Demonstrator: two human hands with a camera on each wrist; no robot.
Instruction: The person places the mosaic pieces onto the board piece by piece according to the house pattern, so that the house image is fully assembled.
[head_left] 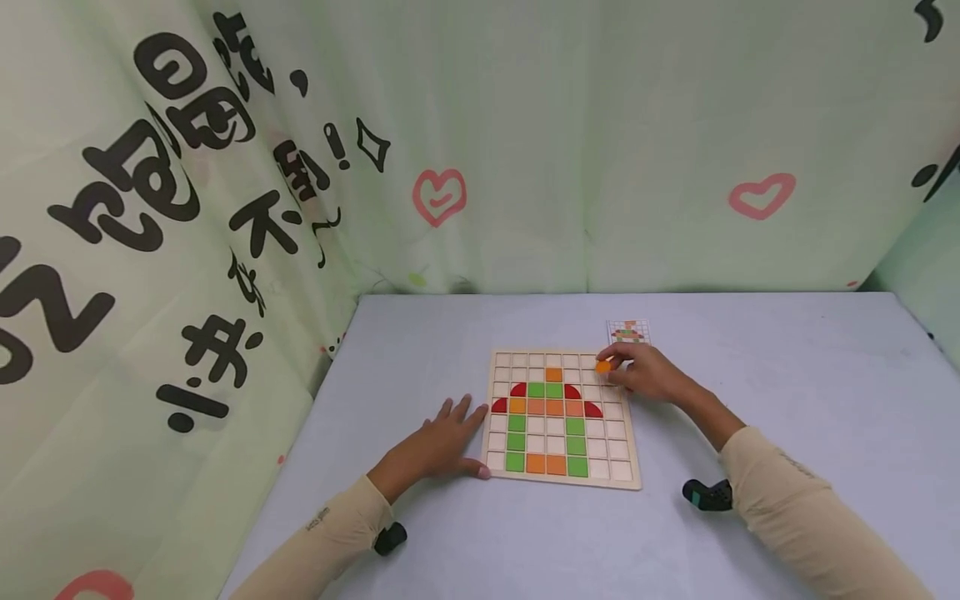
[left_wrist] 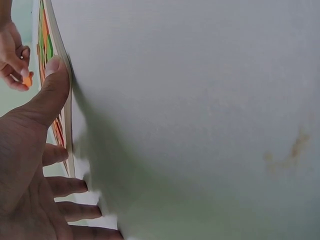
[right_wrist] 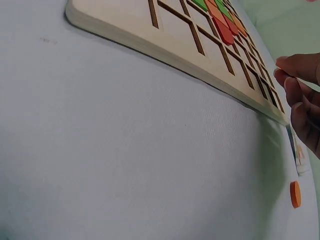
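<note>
A wooden grid board (head_left: 609, 467) lies on the table, with green, orange and red pieces set in some of its squares. My left hand (head_left: 444, 442) rests at its left edge with fingers spread. In the left wrist view, the thumb (left_wrist: 56, 90) touches the board's side. Above the board's upper right corner, my right hand (head_left: 647, 372) pinches an orange piece (head_left: 603, 366) that looks round. That piece is mostly hidden by the fingers in the right wrist view. A small printed card (head_left: 628, 328) lies just behind the right hand, partly covered by it.
Another orange round piece (right_wrist: 295, 194) lies on the table near the card in the right wrist view. A white cloth (head_left: 787, 367) covers the table. Pale green curtains (head_left: 525, 125) with writing and hearts hang behind and to the left.
</note>
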